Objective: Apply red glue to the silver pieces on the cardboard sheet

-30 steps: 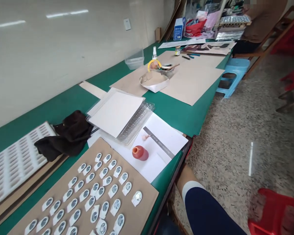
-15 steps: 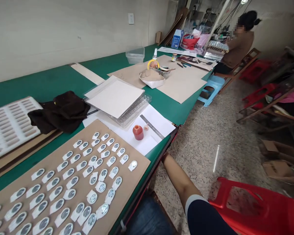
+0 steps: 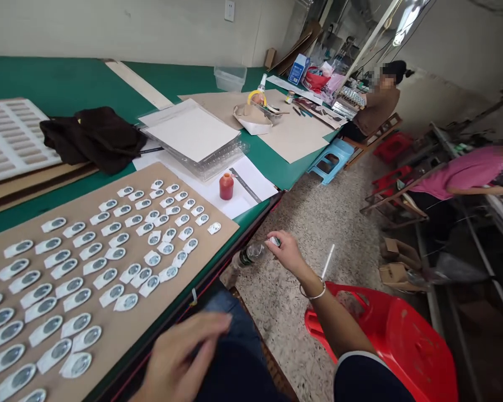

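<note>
My right hand [image 3: 285,252] grips a clear plastic bottle [image 3: 250,254] by its cap, out past the edge of the table and above the speckled floor. The bottle hangs tilted and has a dark green label. My left hand [image 3: 183,352] is low in front, blurred, its thumb and fingers apart with nothing between them. On the table, a brown board [image 3: 121,218] carries many small pieces with round shiny faces and white tabs. A small orange-red bottle [image 3: 226,186] stands on a white printed sheet [image 3: 251,173] beyond the board.
Clear plastic trays with a white sheet [image 3: 193,128] and a dark cloth [image 3: 96,139] lie farther back. A red plastic stool [image 3: 419,346] stands at right, a blue stool [image 3: 331,161] ahead. One person [image 3: 375,106] sits at the far table end, another [image 3: 465,173] at right.
My right hand has come up from beside the table edge, bringing the clear bottle into view. My left hand has entered at the bottom. The view has shifted, showing a second person.
</note>
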### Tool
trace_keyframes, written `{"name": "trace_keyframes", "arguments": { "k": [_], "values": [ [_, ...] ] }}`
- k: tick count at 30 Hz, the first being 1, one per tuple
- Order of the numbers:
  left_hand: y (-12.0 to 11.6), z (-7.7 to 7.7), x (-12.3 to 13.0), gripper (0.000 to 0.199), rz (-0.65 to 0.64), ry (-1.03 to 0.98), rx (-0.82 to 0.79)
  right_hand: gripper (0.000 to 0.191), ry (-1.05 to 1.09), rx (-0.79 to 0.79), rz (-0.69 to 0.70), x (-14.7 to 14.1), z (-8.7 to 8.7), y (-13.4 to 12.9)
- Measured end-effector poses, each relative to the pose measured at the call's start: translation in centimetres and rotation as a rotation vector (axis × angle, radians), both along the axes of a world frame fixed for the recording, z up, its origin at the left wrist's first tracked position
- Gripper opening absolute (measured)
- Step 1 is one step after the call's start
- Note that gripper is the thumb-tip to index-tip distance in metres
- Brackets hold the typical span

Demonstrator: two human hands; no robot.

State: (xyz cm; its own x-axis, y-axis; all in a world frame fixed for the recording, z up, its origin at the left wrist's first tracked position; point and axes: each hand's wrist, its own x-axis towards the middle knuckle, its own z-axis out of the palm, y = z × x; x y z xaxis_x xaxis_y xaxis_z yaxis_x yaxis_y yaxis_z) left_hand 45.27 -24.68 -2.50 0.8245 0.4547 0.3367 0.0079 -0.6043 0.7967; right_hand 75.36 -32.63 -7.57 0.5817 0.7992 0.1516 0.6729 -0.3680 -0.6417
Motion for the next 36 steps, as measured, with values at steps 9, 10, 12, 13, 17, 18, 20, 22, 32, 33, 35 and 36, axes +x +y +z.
{"name": "trace_keyframes", "arguments": {
  "k": [9, 10, 12, 13, 17, 18, 20, 22, 32, 33, 35, 36],
  "values": [
    [-3.3, -4.0, 12.3, 0.098, -0.125, 0.163, -0.173, 0.029, 0.126, -0.065, 0.149, -3.1, 14.0, -5.8],
    [-3.6, -3.6, 12.6, 0.091, -0.109, 0.139, -0.176, 0.029, 0.040, -0.052, 0.162, -3.4, 15.1, -5.7],
    [-3.9, -2.6, 12.9, 0.075, -0.052, 0.107, -0.155, 0.029, -0.199, -0.064, 0.177, -4.0, 16.7, -5.3],
    [-3.9, -2.0, 12.8, 0.069, -0.017, 0.106, -0.127, 0.033, -0.329, -0.105, 0.161, -4.3, 17.3, -4.9],
    [-3.3, -0.2, 12.2, 0.063, 0.098, 0.111, 0.002, 0.052, -0.688, -0.308, 0.002, -4.8, 17.9, -3.5],
    [-3.1, 0.0, 12.0, 0.062, 0.099, 0.113, 0.007, 0.053, -0.728, -0.315, -0.009, -4.8, 17.8, -3.2],
    [-2.6, 0.4, 11.5, 0.060, 0.052, 0.125, -0.020, 0.052, -0.765, -0.289, 0.030, -4.6, 17.6, -2.7],
    [-1.9, 0.6, 11.1, 0.058, -0.005, 0.143, -0.065, 0.051, -0.771, -0.260, 0.106, -4.2, 17.6, -2.1],
    [1.2, 1.8, 11.2, 0.057, -0.070, 0.114, -0.174, 0.049, -0.799, -0.151, 0.291, -2.3, 17.8, 0.8],
    [1.4, 2.0, 11.2, 0.056, -0.072, 0.100, -0.193, 0.049, -0.799, -0.145, 0.293, -2.3, 18.0, 1.0],
    [1.5, 2.2, 11.3, 0.057, -0.114, 0.074, -0.261, 0.048, -0.794, -0.135, 0.313, -2.5, 18.5, 1.4],
    [1.4, 2.3, 11.4, 0.057, -0.148, 0.062, -0.310, 0.047, -0.790, -0.127, 0.333, -2.6, 18.9, 1.6]
  ]
}}
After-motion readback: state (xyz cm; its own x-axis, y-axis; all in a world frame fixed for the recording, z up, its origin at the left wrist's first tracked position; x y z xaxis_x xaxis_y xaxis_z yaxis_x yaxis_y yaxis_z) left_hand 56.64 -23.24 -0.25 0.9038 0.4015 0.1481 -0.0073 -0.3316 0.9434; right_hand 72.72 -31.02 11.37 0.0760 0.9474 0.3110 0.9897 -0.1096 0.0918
